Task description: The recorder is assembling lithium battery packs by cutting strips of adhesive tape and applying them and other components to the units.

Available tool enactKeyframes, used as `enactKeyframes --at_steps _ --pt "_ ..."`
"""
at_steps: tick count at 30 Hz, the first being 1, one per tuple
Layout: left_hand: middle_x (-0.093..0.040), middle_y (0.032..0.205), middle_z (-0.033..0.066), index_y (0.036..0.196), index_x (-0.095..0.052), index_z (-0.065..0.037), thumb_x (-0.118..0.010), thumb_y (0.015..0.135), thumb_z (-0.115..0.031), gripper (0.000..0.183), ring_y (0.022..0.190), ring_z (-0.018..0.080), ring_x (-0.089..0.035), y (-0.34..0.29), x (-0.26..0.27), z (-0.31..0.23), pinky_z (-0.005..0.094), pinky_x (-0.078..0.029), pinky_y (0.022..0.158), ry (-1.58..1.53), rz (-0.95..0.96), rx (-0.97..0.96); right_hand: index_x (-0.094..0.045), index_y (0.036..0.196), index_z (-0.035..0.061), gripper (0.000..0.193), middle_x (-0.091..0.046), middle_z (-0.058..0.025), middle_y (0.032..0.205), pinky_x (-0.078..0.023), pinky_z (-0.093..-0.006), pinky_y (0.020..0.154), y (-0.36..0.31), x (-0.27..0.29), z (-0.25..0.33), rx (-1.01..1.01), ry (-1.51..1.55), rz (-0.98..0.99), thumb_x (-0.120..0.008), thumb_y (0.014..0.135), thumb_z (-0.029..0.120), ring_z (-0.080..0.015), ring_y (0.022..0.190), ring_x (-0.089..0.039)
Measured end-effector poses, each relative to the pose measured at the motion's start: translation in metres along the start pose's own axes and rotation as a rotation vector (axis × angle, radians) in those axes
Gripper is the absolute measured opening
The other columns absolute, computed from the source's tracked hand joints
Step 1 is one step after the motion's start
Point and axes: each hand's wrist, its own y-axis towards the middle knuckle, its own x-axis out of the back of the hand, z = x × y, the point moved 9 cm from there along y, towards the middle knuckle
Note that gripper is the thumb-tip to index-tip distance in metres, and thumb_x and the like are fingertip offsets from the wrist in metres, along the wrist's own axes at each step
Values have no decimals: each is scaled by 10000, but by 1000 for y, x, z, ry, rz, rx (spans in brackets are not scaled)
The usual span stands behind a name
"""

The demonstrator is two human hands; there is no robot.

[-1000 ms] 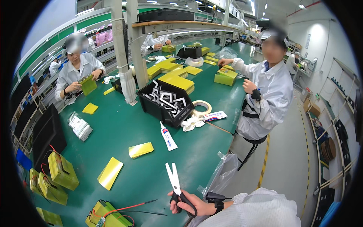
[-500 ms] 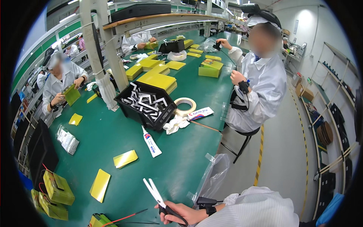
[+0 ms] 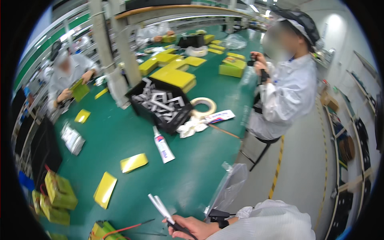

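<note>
At the lower edge of the green bench (image 3: 192,168), the right hand (image 3: 192,227) comes in from a white sleeve (image 3: 264,224) and grips the dark handles of a pair of scissors (image 3: 166,212); the fingers are curled tightly round the handles, and the pale blades point up and to the left, almost closed on each other. The lower part of the hand and the handle loops are cut off by the picture's edge, so how the fingers sit in the loops cannot be made out. The left hand is not in view. Just right of the scissors a clear plastic bag (image 3: 230,188) hangs at the bench edge, its contents unreadable. Left of the scissors lie red and black wires (image 3: 128,228) leading to a yellow-green part (image 3: 102,231) that is half cut off below. Farther up the bench from the scissors lie a white tube (image 3: 163,146), a yellow card (image 3: 134,162) and another yellow card (image 3: 105,189), then a black box (image 3: 160,102) full of grey pieces, with a tape roll (image 3: 203,106) beside it. A person in white (image 3: 286,96) sits well beyond the scissors on the right; another (image 3: 66,78), blurred, sits across on the left.
</note>
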Motion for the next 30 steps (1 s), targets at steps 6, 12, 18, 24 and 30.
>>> enactKeyframes --at_steps 6,12,18,24,30 --pt "-555 1263 160 1336 -446 40 -514 907 -19 438 1189 263 -523 -13 -24 47 354 -370 1048 -266 -112 156 -386 1350 3 441 -623 -79 969 -499 -282 808 1 5 -2 -36 64 -47 -569 957 81 -124 883 -611" --pt "-539 1234 160 1250 -504 -2 -595 817 23 443 1115 309 -514 -37 37 24 397 -406 960 -292 -417 100 -326 1330 -35 533 -605 -116 899 -497 -287 719 4 4 -3 38 -37 -79 -532 972 302 -153 758 -593" --pt "-425 1340 206 1150 -599 -109 -786 740 -167 454 1277 424 -343 -29 92 68 522 -319 1034 88 -270 275 -357 1312 -55 607 -565 -94 789 -465 -263 634 -5 -5 15 147 -185 -46 -555 950 389 -156 671 -560" --pt "-406 1380 211 1112 -614 -116 -843 666 -194 508 1359 440 -263 -26 65 83 549 -279 1072 230 -91 225 -347 1333 -35 583 -583 -109 814 -465 -262 673 -6 -51 22 90 -95 127 -576 947 337 -147 696 -566" --pt "-433 1378 193 1360 -405 -32 -853 647 -149 850 1337 385 -329 -9 48 17 468 -327 1079 -139 -17 -16 -359 1352 -15 571 -601 -98 895 -474 -268 750 -3 -72 17 -3 -46 227 -625 936 271 -130 785 -575"
